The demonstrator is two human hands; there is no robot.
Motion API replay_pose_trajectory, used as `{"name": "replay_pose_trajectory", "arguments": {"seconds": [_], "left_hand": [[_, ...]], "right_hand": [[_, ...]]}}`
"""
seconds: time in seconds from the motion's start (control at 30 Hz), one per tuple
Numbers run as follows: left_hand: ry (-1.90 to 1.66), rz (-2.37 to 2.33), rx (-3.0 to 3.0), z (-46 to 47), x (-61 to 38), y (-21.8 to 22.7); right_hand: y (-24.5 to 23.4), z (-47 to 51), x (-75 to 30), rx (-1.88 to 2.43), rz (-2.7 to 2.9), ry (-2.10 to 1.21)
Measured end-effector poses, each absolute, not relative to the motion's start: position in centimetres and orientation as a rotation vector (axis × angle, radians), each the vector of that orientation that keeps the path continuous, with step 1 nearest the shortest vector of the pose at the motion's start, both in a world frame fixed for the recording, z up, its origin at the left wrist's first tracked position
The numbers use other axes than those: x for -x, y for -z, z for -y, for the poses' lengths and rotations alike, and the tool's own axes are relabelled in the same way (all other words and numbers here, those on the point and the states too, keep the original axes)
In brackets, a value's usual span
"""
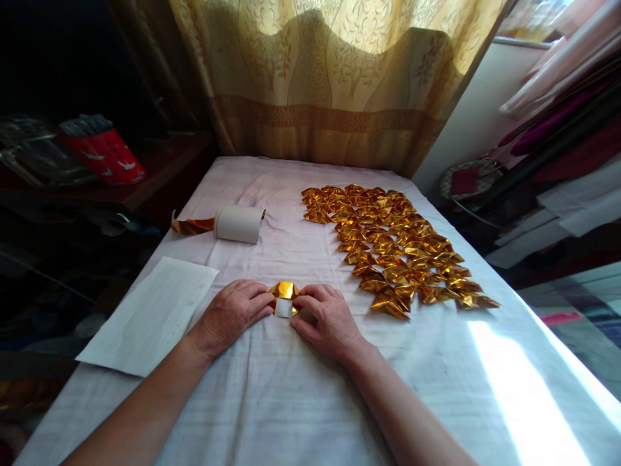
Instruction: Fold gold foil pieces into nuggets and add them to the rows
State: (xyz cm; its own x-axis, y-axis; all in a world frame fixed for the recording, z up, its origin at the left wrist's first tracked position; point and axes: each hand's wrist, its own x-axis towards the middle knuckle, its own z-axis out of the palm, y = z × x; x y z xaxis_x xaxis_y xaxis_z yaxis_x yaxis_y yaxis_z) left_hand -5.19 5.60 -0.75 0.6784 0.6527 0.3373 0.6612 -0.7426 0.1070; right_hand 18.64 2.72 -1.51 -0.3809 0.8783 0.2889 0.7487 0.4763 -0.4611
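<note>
A small piece of gold foil paper [285, 290], partly folded, lies on the cloth-covered table between my hands. Its front part shows a whitish inner side, while the rear part is shiny gold. My left hand [237, 309] pinches its left end, and my right hand [326, 317] pinches the right end. The fingers of both hands are closed, and they hide the foil's ends. Beyond my right hand, many folded gold foil pieces [388, 233] sit in rows on the table.
Back left on the table lies a white roll [239, 223] with a gold foil strip [193, 226] beside it. A printed paper sheet [150, 314] rests near the left edge. Past that edge, a red cup [109, 152] and a glass jug [43, 155] stand on dark furniture. A curtain [315, 84] hangs behind.
</note>
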Motion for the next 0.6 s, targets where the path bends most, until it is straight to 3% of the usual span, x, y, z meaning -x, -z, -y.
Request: {"name": "replay_pose_trajectory", "arguments": {"seconds": [0.6], "left_hand": [[0.578, 1.138, 2.721, -5.4, 4.3, 1.1]], "right_hand": [[2.0, -2.0, -17.1, 1.478, 2.230, -0.141]]}}
